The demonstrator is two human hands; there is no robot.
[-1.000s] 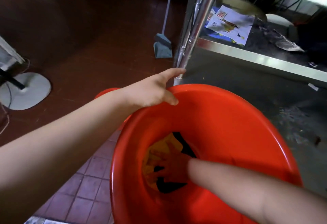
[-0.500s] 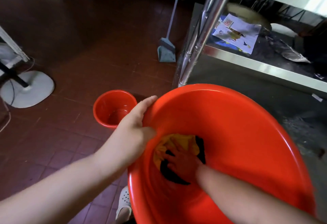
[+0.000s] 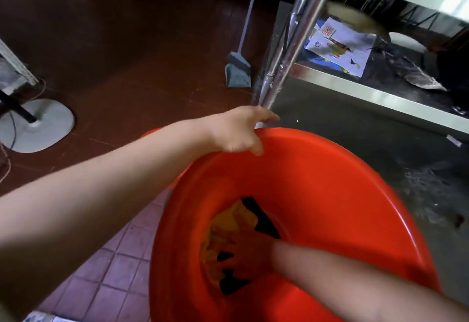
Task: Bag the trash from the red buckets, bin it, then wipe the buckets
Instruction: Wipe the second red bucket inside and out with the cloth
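A large red bucket (image 3: 330,194) fills the lower right of the view, tilted so its inside faces the camera. The left hand (image 3: 236,131) rests on the bucket's far rim, thumb hooked over the edge onto the inner wall and fingers lying over the outside of the rim, so it grips the rim. The right hand (image 3: 243,250) reaches deep inside the bucket with its fingers spread flat, pressing a yellow cloth (image 3: 228,222) against the bottom; dark patches of the bucket's base or of the cloth show between and around the fingers, and it is not clear which they are. A sliver of a second, smaller red bucket (image 3: 152,132) peeks out from behind the left forearm, on the floor to the left of the big one.

Behind the bucket stands a steel desk with a shiny leg (image 3: 286,55) just beyond the left hand's fingertips. Its lower shelf (image 3: 380,95) carries a printed sheet of paper (image 3: 337,47) and a crumpled piece of foil (image 3: 416,75). A grey dustpan with a long handle (image 3: 237,72) leans upright near the leg on the brown floor. At the far left sits a white round stand base (image 3: 38,126) with cables beside it
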